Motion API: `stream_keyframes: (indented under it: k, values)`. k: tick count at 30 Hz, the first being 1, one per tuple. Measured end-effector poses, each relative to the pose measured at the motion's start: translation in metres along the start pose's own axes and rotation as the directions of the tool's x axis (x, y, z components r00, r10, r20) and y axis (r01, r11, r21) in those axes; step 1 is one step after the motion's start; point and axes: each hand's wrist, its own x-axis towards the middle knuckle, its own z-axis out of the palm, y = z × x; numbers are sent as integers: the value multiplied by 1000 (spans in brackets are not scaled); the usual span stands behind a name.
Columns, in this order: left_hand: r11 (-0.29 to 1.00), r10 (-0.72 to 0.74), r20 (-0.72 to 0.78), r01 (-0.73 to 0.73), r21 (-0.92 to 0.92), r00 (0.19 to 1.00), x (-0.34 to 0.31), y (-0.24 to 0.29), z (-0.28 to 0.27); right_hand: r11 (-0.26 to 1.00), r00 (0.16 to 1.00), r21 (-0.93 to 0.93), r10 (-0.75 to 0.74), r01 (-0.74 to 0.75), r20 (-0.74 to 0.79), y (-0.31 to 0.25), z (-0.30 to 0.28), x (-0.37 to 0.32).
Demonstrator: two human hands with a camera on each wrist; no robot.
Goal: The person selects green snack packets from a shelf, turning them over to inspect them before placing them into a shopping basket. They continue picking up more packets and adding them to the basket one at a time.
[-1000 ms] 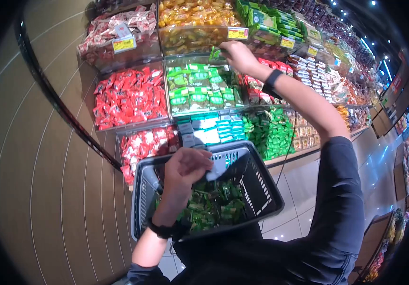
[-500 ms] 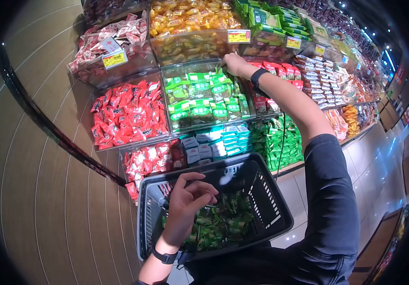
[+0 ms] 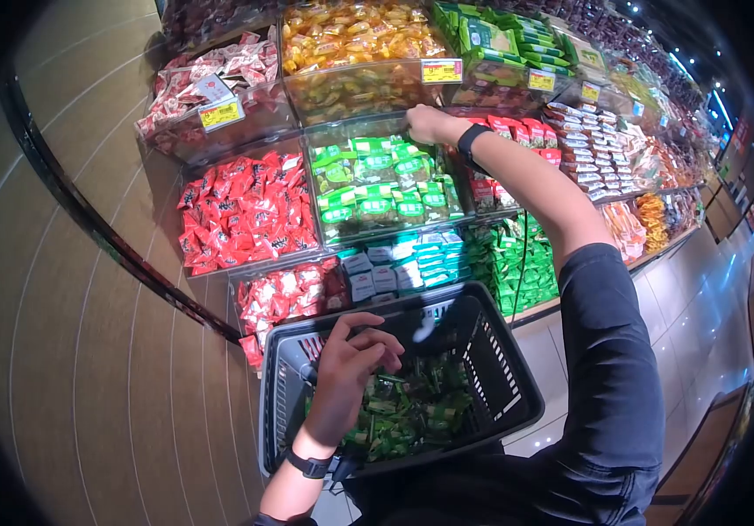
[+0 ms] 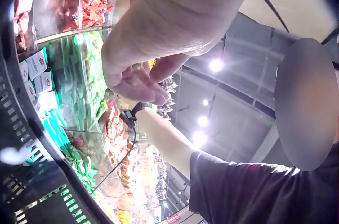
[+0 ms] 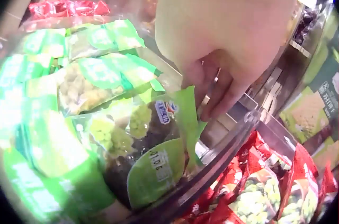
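My right hand (image 3: pixel 430 125) is at the back right corner of a clear bin (image 3: pixel 386 230) of green raisin packets (image 3: pixel 375 160). In the right wrist view, its fingertips pinch the edge of one raisin packet (image 5: pixel 153 139) that has grapes printed on it, beside the bin wall. Part of the fingers is hidden behind that edge. My left hand (image 3: pixel 346 373) hovers over a dark shopping basket (image 3: pixel 517 416), its fingers loosely bent and nothing in them. Many small green packets (image 3: pixel 408 412) lie in the basket.
Bins of red packets (image 3: pixel 250 206) and blue-white packets (image 3: pixel 421 263) border the raisin bin. Behind stands a bin of yellow wrapped sweets (image 3: pixel 364 39), bearing a price tag (image 3: pixel 442 71). A wooden floor (image 3: pixel 88 289) lies left; a thin cord (image 3: pixel 524 263) hangs by the basket.
My right hand has lowered a green packet from above the bin's back edge into its back right corner. The left hand has turned, fingers spreading a little; the basket has shifted slightly rightward in view.
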Motion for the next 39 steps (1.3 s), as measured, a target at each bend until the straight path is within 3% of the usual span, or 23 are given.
stream_keyframes:
  k: [3, 4, 6, 8, 10, 11, 12, 14, 16, 18, 20, 22, 24, 25, 28, 29, 30, 33, 34, 39]
  values:
    - [1000, 8, 0, -8, -15, 1000, 0, 0, -1, 995, 965, -4, 96, -98, 243, -4, 5, 9]
    - [1000, 9, 1, -9, -27, 1000, 0, 0, -2, 996, 967, -4, 90, -92, 239, -4, 7, 11]
    - [1000, 17, -5, -17, -23, 1000, 0, 1, -2, 972, 955, 97, 189, -216, 228, -12, 3, 8]
    - [1000, 9, -8, -10, -23, 1000, 0, 0, -3, 978, 942, 42, 184, -203, 282, -21, -11, 7]
    - [998, 33, -5, -33, -56, 999, 3, -2, -7, 979, 971, -107, 190, -175, 144, -28, -26, -5]
    - [997, 71, 4, -71, -25, 997, 5, -7, -9, 984, 987, -162, 48, -73, -152, -24, -23, -16]
    - [995, 102, 10, -102, 7, 995, 6, -9, -10, 979, 994, -191, 55, -72, -92, -45, -55, -35]
    - [994, 100, -46, -102, -40, 994, 7, -12, -15, 977, 964, -204, -110, 60, -244, -60, -73, -66]
    - [971, 107, -109, -127, -200, 988, 11, -16, -22, 970, 939, -14, -237, 241, -249, -87, -102, -122]
    - [935, 191, -145, -225, -275, 971, 11, -15, -26, 946, 984, 285, -120, 153, -133, -130, -113, -185]
    - [920, 149, -159, -196, -340, 976, 11, -11, -31, 846, 967, 471, -196, 250, -160, -169, -91, -249]
    - [908, 121, -166, -177, -380, 979, 16, -11, -42, 725, 894, 526, -389, 445, -220, -194, -54, -294]
    - [899, 74, -188, -147, -413, 979, 15, -16, -51, 737, 916, 628, -392, 252, 92, -219, -25, -329]
    - [893, 58, -161, -124, -433, 985, 18, -19, -54, 732, 872, 634, -454, 249, 182, -229, -13, -337]
    - [877, 29, -158, -101, -470, 987, 25, -19, -54, 768, 701, 616, -538, 177, 469, -242, 25, -323]
    - [863, 21, -139, -88, -498, 990, 25, -22, -53, 710, 634, 664, -631, 237, 448, -244, 45, -316]
    - [848, 10, -122, -73, -526, 993, 27, -25, -54, 743, 544, 653, -612, 147, 573, -246, 64, -307]
    - [845, 63, -58, -84, -528, 996, 27, -33, -57, 876, 349, 453, -481, 165, 804, -266, 120, -290]
    - [848, 69, -43, -82, -524, 997, 29, -31, -54, 837, 322, 466, -542, 286, 776, -263, 164, -290]
    - [883, 49, -72, -77, -464, 996, 26, -29, -43, 854, 348, 303, -462, 423, 816, -272, 200, -302]
